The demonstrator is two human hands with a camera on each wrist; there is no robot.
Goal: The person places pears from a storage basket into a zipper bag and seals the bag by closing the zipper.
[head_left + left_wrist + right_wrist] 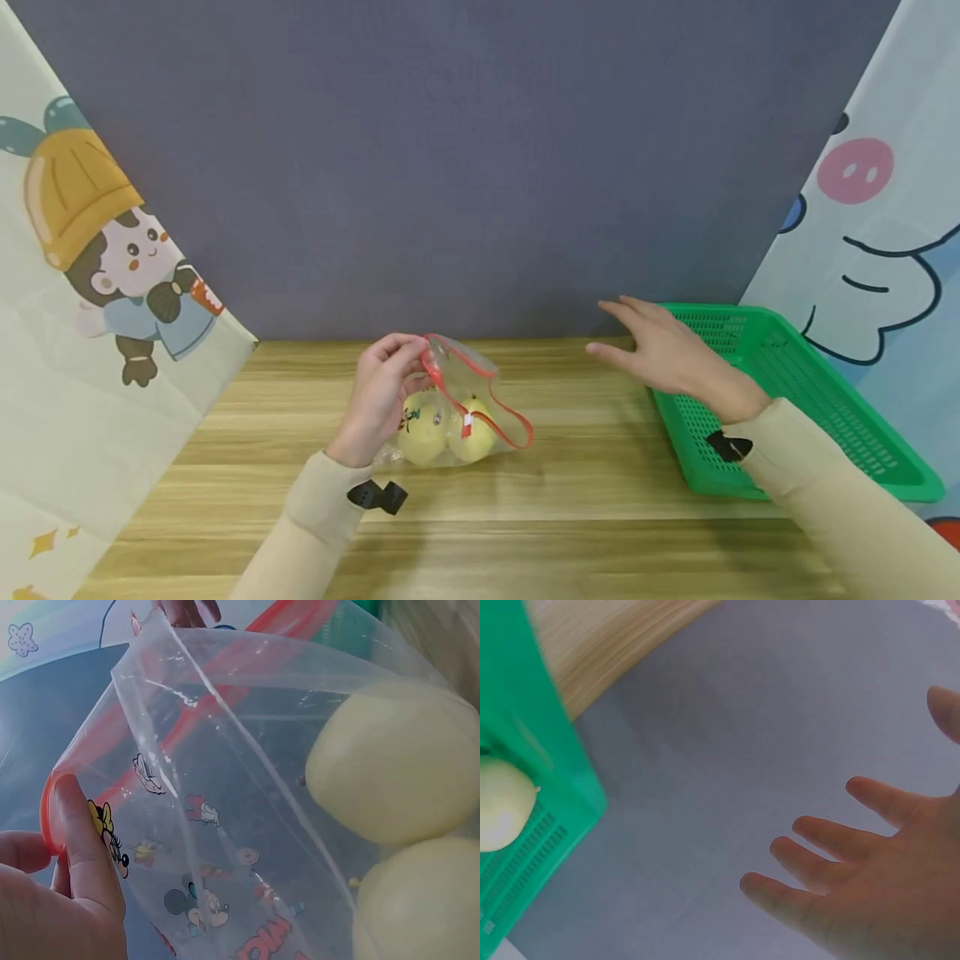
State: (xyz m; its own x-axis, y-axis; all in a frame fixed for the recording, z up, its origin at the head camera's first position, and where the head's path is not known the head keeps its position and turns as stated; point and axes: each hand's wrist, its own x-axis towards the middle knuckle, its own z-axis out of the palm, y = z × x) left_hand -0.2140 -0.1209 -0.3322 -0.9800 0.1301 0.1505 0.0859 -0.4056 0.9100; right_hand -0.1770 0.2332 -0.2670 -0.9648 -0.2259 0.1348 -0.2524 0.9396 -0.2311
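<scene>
Here we see the left hand (382,392) pinching the red rim of the zip bag (468,400) (two pale lemons (423,429) inside), bag at its three o'clock; the right hand (671,354), fingers spread, hovers over the green basket (825,400).

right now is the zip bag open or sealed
Open: the left hand pinches one red-zip edge of the bag, the mouth gaping above two yellow fruits.

A light wooden table (570,517) fills the lower half of the frame. Near its centre lies a clear zip bag (457,412) with a red seal, holding two pale yellow fruits (447,429). At right, a green plastic basket (795,392) sits on the tabletop.
</scene>
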